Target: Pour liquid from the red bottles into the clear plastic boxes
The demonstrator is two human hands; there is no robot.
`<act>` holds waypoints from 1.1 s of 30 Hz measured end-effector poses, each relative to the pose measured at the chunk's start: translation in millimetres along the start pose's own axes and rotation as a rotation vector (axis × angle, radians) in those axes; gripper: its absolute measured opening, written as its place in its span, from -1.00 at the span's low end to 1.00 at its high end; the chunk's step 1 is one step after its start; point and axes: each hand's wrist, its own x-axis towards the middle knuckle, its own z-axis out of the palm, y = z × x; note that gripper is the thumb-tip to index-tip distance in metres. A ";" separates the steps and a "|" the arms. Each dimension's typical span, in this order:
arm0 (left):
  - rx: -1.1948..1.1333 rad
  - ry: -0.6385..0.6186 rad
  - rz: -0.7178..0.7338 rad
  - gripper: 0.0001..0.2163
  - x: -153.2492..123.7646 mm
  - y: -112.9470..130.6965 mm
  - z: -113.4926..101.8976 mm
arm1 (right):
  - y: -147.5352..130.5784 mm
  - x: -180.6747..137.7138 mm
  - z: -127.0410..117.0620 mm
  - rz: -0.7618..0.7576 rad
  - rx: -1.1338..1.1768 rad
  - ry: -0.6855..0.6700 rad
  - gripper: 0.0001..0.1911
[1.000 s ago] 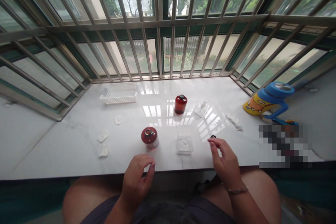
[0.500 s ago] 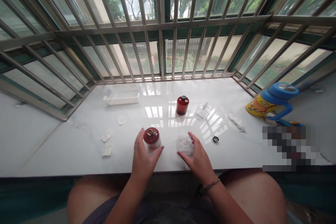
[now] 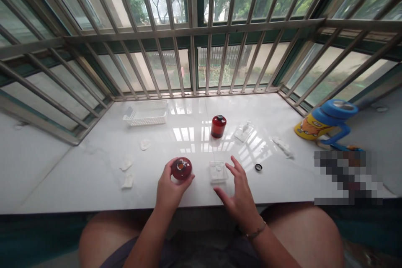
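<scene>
The left hand (image 3: 169,190) is curled around a small round red-brown glass bottle (image 3: 181,168), thumb on its left side and fingers wrapping its right; the bottle's open mouth faces the camera, and its lower part is hidden behind the fingers, so whether it rests on the white glossy stone sill (image 3: 94,176) or is lifted off cannot be told. The right hand (image 3: 240,194) is spread open with fingers apart, holding nothing, its fingertips just right of a small clear square plastic dish (image 3: 218,171) that sits on the sill near the front edge; whether the thumb touches the dish is hard to make out. A small black ring-shaped cap (image 3: 258,167) lies just right of that hand. Farther back, near the middle, stands a second red-brown bottle with a dark cap (image 3: 218,126), and to its right a clear plastic wrapper (image 3: 243,131) whose contents cannot be read. White crumpled scraps (image 3: 126,163) lie to the left, another white scrap (image 3: 282,145) to the right. A white slotted plastic basket (image 3: 146,114) sits far left. At the far right a yellow and blue cup with a handle (image 3: 326,121) lies tilted; the patch below it is blurred out.
</scene>
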 end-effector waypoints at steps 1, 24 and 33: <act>0.005 -0.009 0.027 -0.30 -3.0 1.8 -2.7 | -3.1 -2.9 -2.9 -0.017 0.018 -0.010 -0.30; 0.027 -0.145 0.085 -0.37 -27.6 4.4 0.0 | 18.6 -0.2 36.1 0.141 -0.051 -0.040 -0.12; -0.002 -0.159 0.068 -0.38 -30.9 3.9 0.3 | -2.6 -12.4 11.8 0.055 -0.016 0.007 -0.28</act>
